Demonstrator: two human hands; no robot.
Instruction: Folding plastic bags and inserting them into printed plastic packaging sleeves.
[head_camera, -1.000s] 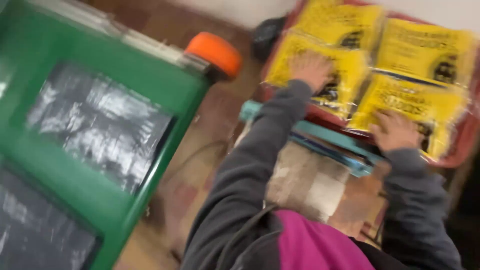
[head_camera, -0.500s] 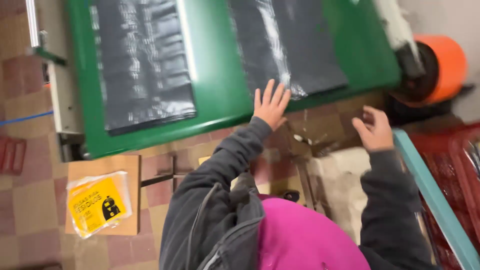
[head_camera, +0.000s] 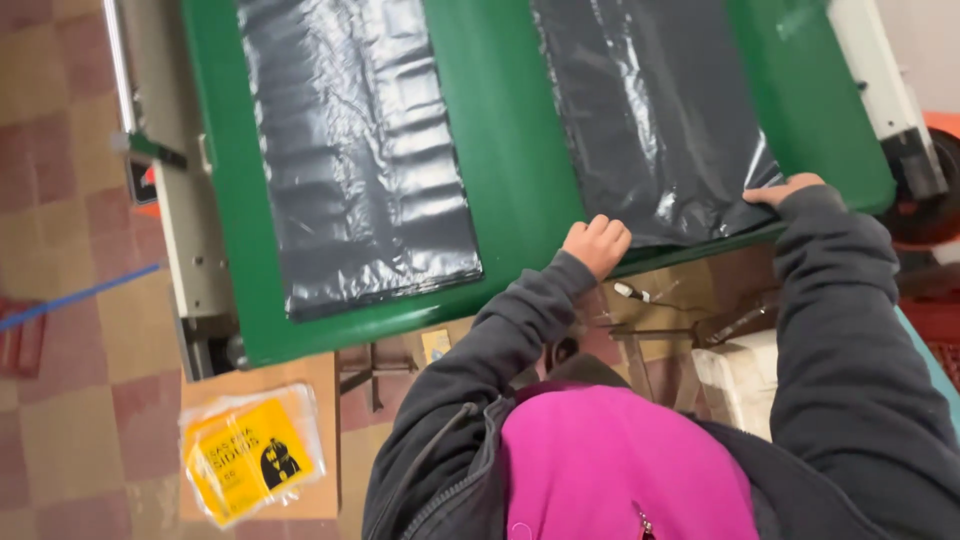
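So, scanning across from the left: far left is checkered tile floor (head_camera: 60, 180) with a thin blue line (head_camera: 75, 297) running over it, and lower down there's a brown board (head_camera: 300, 380) with a clear packet holding a yellow label (head_camera: 250, 460) lying on top. Next to that is the pale metal frame (head_camera: 175, 200) of the machine, and then the big green bench (head_camera: 500, 150), which fills most of what I'm seeing. Two black plastic bags lie flat on it, well apart with a strip of bare green between them. The left bag (head_camera: 360, 150) is just lying there, nobody touching it. Moving on, the left hand (head_camera: 597, 245) is curled closed at the near edge of the bench, right at the lower left corner of the right bag (head_camera: 650, 110), though I honestly can't tell if it's pinching the plastic or just pressing on the edge. Then the right hand (head_camera: 783, 190) is at the bag's lower right corner, touching it; the sleeve covers most of it, so I can't tell whether it's open or gripping. Both arms are in dark grey sleeves, with a pink top (head_camera: 620, 460) showing at the bottom. Under the bench edge there's some metal framework (head_camera: 700, 325), and at the far right, a bit of something orange (head_camera: 942, 125).
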